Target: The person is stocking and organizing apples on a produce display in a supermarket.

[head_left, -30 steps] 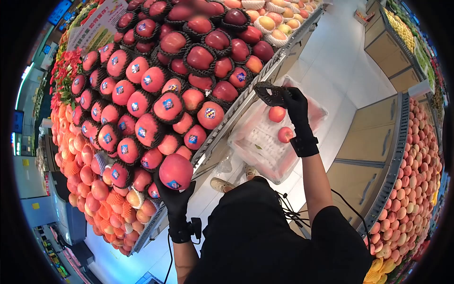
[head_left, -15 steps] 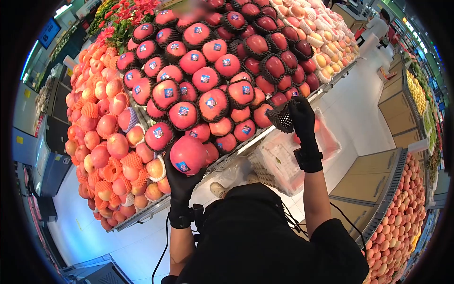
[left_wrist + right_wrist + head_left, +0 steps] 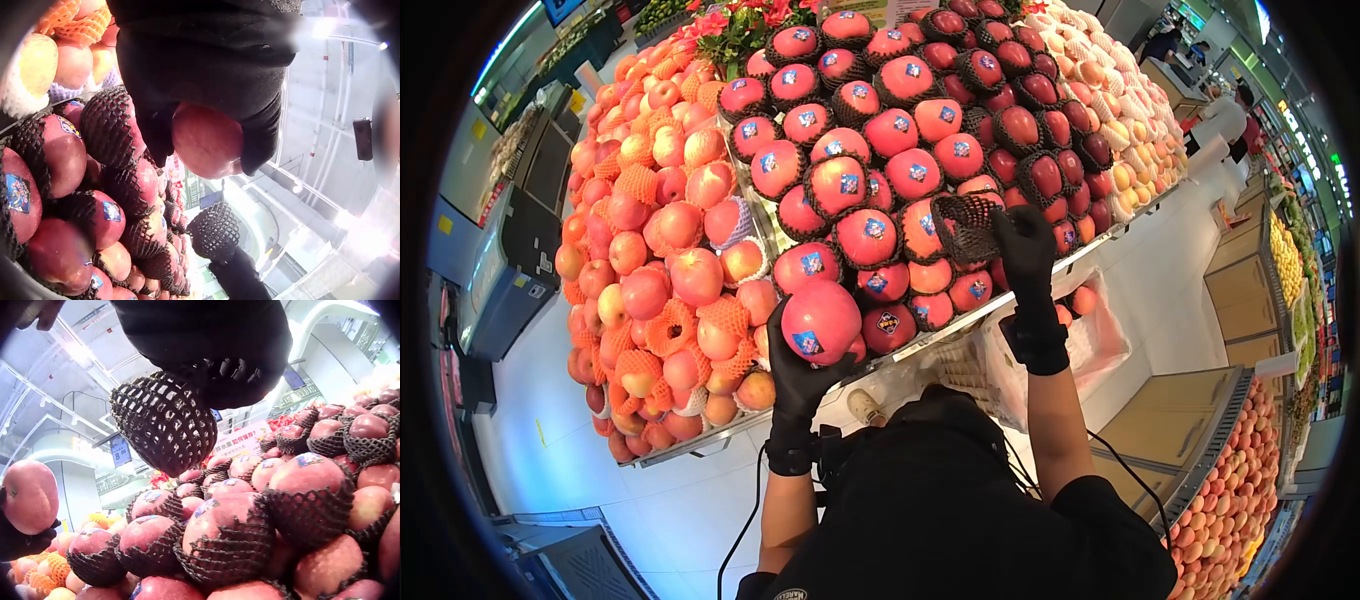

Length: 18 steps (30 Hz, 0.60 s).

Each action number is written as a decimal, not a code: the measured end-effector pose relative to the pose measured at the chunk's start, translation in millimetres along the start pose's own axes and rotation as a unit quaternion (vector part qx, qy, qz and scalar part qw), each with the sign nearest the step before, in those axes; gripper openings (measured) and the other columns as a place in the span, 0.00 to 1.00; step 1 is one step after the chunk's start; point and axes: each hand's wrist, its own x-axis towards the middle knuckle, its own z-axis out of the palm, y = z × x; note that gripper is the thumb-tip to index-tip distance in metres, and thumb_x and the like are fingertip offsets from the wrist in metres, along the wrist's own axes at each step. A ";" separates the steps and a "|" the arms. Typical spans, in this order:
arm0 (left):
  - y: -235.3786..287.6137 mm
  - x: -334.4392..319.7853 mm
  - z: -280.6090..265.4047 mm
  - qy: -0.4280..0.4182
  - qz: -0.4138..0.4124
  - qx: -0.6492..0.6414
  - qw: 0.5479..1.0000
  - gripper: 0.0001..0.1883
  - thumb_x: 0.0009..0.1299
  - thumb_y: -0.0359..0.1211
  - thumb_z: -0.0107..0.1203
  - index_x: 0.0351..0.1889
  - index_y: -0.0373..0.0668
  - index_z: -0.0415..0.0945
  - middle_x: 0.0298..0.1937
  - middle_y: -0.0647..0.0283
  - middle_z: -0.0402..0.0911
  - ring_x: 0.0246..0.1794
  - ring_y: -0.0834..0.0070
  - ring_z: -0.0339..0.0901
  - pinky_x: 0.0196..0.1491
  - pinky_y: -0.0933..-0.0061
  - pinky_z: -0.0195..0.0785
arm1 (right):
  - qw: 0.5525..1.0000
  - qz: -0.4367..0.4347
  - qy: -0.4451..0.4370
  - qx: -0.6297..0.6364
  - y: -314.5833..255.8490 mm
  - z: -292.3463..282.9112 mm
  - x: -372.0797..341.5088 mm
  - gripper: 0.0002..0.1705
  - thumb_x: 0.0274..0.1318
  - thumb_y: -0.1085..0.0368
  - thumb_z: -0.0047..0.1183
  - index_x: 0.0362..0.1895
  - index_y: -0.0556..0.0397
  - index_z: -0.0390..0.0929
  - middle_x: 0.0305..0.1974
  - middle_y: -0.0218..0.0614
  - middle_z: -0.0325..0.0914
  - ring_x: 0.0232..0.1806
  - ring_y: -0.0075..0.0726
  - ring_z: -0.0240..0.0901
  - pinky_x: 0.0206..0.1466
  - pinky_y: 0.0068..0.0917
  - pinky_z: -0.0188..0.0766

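Observation:
My left hand (image 3: 800,388), in a black glove, grips a large red apple (image 3: 822,320) with a blue sticker, in front of the display's near edge. In the left wrist view, thumb and fingers curl round both sides of this apple (image 3: 207,142). The gloved right hand (image 3: 1028,255) pinches a black foam net sleeve (image 3: 967,228) by one end, above the front rows. The right wrist view shows the black net (image 3: 164,422) hanging from the fingers with its mesh spread and no fruit visible inside. Below it sit stickered apples (image 3: 228,525) in black nets.
Apples in orange nets (image 3: 640,185) fill the display's left side, and pale fruit in white nets (image 3: 1115,95) its far right. A lined crate (image 3: 1090,345) holding a few apples stands below the front edge. Another fruit stand (image 3: 1225,480) is at the right.
The head view has swung toward the display. My right hand with the net has moved from over the crate to above the front apples. The left hand still holds its apple.

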 end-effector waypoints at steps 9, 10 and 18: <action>17.6 21.1 15.5 0.033 0.004 -0.030 0.999 0.50 0.46 0.30 0.75 0.66 0.39 0.55 0.60 0.55 0.68 0.59 0.64 0.71 0.59 0.63 0.69 | 0.993 -0.084 -0.086 -0.003 -25.3 47.4 30.8 0.11 0.57 0.69 0.57 0.45 0.56 0.74 0.35 0.33 0.78 0.37 0.24 0.73 0.43 0.25 0.71; 20.6 23.7 19.2 0.035 0.001 -0.030 0.999 0.49 0.46 0.30 0.74 0.66 0.39 0.55 0.59 0.55 0.68 0.59 0.64 0.71 0.59 0.64 0.70 | 0.992 -0.093 -0.087 -0.019 -22.6 50.5 34.6 0.11 0.57 0.69 0.56 0.45 0.56 0.74 0.35 0.34 0.78 0.37 0.25 0.73 0.43 0.26 0.71; 47.8 40.8 34.6 0.026 0.015 -0.007 1.000 0.46 0.50 0.32 0.73 0.65 0.40 0.57 0.60 0.53 0.69 0.58 0.64 0.72 0.57 0.65 0.70 | 0.954 -0.226 -0.192 0.041 -3.5 52.7 54.9 0.12 0.57 0.72 0.49 0.47 0.53 0.72 0.36 0.37 0.79 0.36 0.32 0.74 0.43 0.28 0.71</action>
